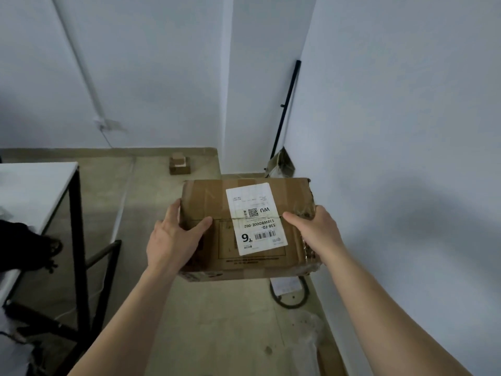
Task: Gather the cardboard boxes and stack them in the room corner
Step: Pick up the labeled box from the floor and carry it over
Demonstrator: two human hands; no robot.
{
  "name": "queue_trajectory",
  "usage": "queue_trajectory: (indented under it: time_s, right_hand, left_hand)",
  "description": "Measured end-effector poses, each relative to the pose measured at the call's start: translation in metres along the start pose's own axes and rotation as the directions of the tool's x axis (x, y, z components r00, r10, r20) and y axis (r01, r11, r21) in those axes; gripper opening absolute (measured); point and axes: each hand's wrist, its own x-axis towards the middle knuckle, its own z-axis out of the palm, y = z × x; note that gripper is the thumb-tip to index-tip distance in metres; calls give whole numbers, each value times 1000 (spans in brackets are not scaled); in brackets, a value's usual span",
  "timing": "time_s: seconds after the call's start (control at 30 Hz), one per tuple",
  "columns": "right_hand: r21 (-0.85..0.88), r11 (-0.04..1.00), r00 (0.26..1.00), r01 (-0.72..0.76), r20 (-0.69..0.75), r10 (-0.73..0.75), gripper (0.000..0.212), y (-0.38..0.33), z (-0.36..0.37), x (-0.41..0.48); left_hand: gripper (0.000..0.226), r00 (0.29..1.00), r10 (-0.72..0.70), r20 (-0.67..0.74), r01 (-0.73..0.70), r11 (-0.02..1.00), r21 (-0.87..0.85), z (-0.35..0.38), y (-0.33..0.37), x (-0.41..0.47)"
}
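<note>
I hold a taped brown box (248, 229) at frame centre, flaps closed, white label on top, its right corner crumpled. Two small boxes (179, 164) sit stacked on the floor beyond, upper centre.

Dim, cool, even indoor light; wide-angle view, soft overall.

No glare. A broad, faint shadow lies on the right wall (406, 229), so the source is possibly above and to the left. White label (253, 218) is the brightest patch, its large print legible and its fine print smeared. Far small boxes (179, 165) are blurry. Straight lines bow near the frame edges; the near-left corner is murky.
</note>
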Motion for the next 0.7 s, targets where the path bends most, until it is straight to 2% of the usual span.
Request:
queue_trajectory:
  time_s: [0.2,0.33,0.43,0.57,0.7]
  right_hand:
    - [21,1000,1000,-20,8,20,58,-49,47,76]
    - [13,1000,998,-9,60,8,65,-82,76,135]
    - [32,999,997,14,81,-17,73,-108,98,185]
    - [62,997,994,44,100,-50,84,-142,129,268]
    - [72,995,992,65,103,-72,69,-176,152,356]
  left_hand:
    - [105,999,-10,30,10,1000,1,-19,8,100]
    - [96,999,-49,16,49,999,2,-22,8,161]
    - [102,997,-72,12,71,997,16,-25,14,213]
    - [89,997,-60,-38,61,998,30,-23,32,297]
    - [87,996,-67,-63,70,997,33,-16,56,386]
